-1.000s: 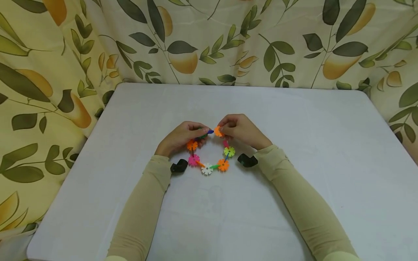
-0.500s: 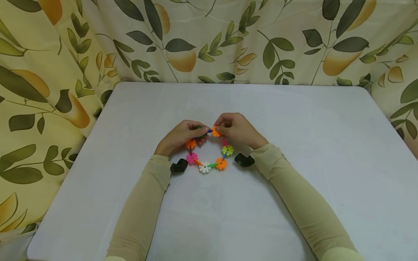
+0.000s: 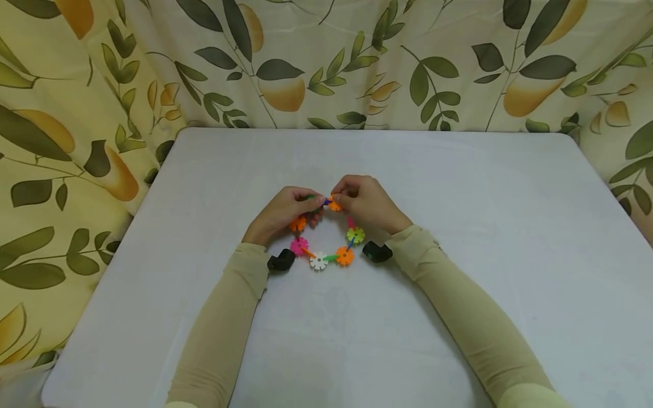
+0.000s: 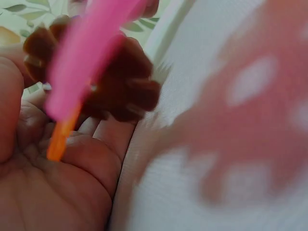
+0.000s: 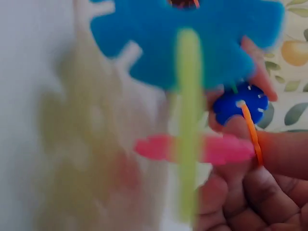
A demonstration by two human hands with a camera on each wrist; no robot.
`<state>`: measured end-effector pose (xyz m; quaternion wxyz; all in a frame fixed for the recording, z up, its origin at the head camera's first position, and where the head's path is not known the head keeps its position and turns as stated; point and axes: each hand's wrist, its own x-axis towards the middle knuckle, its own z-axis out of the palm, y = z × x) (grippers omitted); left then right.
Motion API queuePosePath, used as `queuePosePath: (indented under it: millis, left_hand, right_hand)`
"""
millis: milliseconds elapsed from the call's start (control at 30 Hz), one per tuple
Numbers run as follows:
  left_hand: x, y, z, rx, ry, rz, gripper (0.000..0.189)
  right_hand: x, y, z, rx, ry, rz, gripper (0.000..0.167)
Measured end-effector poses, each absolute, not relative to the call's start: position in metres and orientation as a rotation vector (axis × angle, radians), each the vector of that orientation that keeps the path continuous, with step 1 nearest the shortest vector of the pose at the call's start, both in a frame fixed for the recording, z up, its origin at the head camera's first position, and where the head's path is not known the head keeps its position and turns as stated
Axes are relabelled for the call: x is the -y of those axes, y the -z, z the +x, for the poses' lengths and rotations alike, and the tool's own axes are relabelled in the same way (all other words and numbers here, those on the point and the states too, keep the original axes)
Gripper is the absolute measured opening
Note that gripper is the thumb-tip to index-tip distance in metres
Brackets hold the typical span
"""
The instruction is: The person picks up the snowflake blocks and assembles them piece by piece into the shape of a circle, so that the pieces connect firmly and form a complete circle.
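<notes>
Notched plastic discs of several colours are slotted together into a ring. At its far side my left hand (image 3: pixel 285 211) grips a green disc (image 3: pixel 312 198) with thumb and fingers, and a dark blue disc (image 3: pixel 327 202) sticks out edge-on beyond the thumb tip. My right hand (image 3: pixel 376 203) pinches an orange disc (image 3: pixel 335 203) right against the blue one. In the left wrist view a pink disc (image 4: pixel 79 72) stands edge-on before a brown disc (image 4: pixel 122 82). A large light blue disc (image 5: pixel 216 48) fills the top of the right wrist view. Fingers hide parts of the held discs.
The ring's near side, with a white disc (image 3: pixel 319 260), a magenta disc (image 3: pixel 299 246) and a lime disc (image 3: pixel 355 235), hangs close over the white table (image 3: pixel 326 340). Black wrist cameras flank the ring. A patterned curtain (image 3: pixel 357 62) rises behind the table.
My right hand has moved slightly left with the orange disc, closing the gap to the dark blue disc. My left hand keeps its grip almost in place.
</notes>
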<state>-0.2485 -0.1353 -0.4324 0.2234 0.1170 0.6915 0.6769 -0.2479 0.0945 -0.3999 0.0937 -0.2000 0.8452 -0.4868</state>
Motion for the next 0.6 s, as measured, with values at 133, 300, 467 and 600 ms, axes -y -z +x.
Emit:
queuePosePath:
  millis: [133,300,467,600]
  left_hand:
    - [0.134,0.434,-0.250,-1.888,-1.903,0.332,0.027]
    - [0.131,0.436,-0.251,-1.846,-1.958,0.286,0.029]
    - [0.135,0.435,-0.249,-1.844,-1.972,0.270,0.030]
    - [0.135,0.435,-0.248,-1.843,-1.970,0.270,0.029]
  right_hand:
    - [-0.102,0.400,-0.251,-2.513,1.418,-0.567,0.019]
    - [-0.116,0.392,-0.250,-2.535,1.247,-0.560,0.027]
    - [-0.126,0.379,-0.244,-2.537,0.943,-0.599,0.035]
    - [-0.131,0.377,-0.239,-2.487,0.785,-0.621,0.037]
